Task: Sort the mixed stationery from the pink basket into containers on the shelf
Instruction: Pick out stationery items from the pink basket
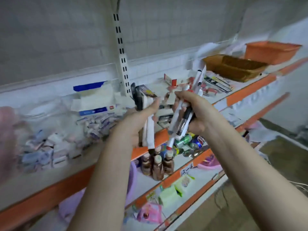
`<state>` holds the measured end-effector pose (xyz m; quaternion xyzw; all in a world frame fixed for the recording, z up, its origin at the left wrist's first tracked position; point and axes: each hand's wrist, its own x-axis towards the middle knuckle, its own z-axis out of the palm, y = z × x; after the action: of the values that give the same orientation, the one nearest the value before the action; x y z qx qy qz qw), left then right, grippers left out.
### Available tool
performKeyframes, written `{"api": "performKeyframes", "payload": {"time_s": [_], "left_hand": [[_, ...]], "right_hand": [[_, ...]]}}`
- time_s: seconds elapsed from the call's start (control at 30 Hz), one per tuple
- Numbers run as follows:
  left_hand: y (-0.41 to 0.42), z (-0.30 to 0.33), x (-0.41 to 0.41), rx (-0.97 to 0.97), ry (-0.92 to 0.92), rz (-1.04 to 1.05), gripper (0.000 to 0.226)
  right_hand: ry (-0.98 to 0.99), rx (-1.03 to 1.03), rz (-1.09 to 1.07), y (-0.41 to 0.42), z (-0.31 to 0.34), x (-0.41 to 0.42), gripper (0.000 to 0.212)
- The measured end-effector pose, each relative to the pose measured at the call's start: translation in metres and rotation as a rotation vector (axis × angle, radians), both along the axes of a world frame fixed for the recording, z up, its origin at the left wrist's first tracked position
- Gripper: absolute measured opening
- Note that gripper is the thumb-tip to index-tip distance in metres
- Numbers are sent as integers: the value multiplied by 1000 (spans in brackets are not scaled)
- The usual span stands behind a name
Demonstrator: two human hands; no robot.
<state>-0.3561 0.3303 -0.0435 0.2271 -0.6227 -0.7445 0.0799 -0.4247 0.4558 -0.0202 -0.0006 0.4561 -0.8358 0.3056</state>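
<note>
Before the shelf [168,135], the right hand [195,112] gripped a bundle of pens [181,114], their long axes tilted up toward the brown basket [233,67] beyond, to the right, while the left hand [141,120] clasped flat packaged items [148,130].

At frame centre, a bundle of white and black pens [180,114] stands tilted, tips toward the upper right, gripped in the right hand [195,112]. Just left of it, flat white and dark stationery pieces [147,130] stand upright in the left hand [140,120]. A brown woven basket [233,67] and an orange tray [273,51] sit on the shelf [250,92] at upper right.
</note>
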Motion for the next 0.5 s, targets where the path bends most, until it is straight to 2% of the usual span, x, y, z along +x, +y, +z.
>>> {"api": "performKeyframes", "payload": {"time_s": [0.03, 0.1, 0.17, 0.23, 0.27, 0.4, 0.5], "left_hand": [[13, -2, -8, -172, -28, -103, 63], [38, -1, -25, -395, -70, -276, 57], [52, 1, -41, -287, -69, -332, 39], [59, 6, -57, -128, -78, -304, 16], [59, 7, -66, -110, -101, -287, 10], [44, 5, -102, -218, -130, -196, 9], [16, 2, -127, -241, -145, -10, 13]], "right_hand": [[-23, -31, 37, 11, 1, -10, 28], [-63, -109, 99, 26, 4, -31, 24], [-59, -144, 120, 36, 5, -52, 16], [-29, -112, 130, 41, 5, -74, 8], [0, -73, 143, 42, 5, -86, 7], [156, 123, 206, 32, 3, -139, 14], [232, 260, 115, 14, 8, -184, 21]]}}
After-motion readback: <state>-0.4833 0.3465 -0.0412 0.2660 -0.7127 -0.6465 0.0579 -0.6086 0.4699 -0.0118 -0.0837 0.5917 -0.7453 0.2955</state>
